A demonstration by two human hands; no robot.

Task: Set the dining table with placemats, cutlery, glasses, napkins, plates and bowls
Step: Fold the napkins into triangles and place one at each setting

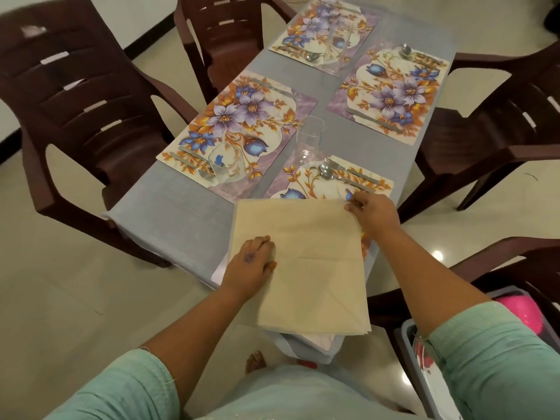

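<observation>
A stack of beige napkins [306,268] lies on the near end of the grey table [169,213], covering most of the nearest floral placemat [306,183]. My left hand [251,265] rests on the stack's left side with curled fingers gripping its edge. My right hand [372,210] pinches the top napkin's far right corner. A spoon and fork [333,172] lie on that mat beside a clear glass [309,140]. Three more floral placemats [239,131] with cutlery lie farther along; two of them carry a glass [224,165].
Dark brown plastic chairs [81,116] surround the table on both sides. A grey bin [424,377] holding pink and white tableware stands on a chair at my lower right. The floor is pale tile.
</observation>
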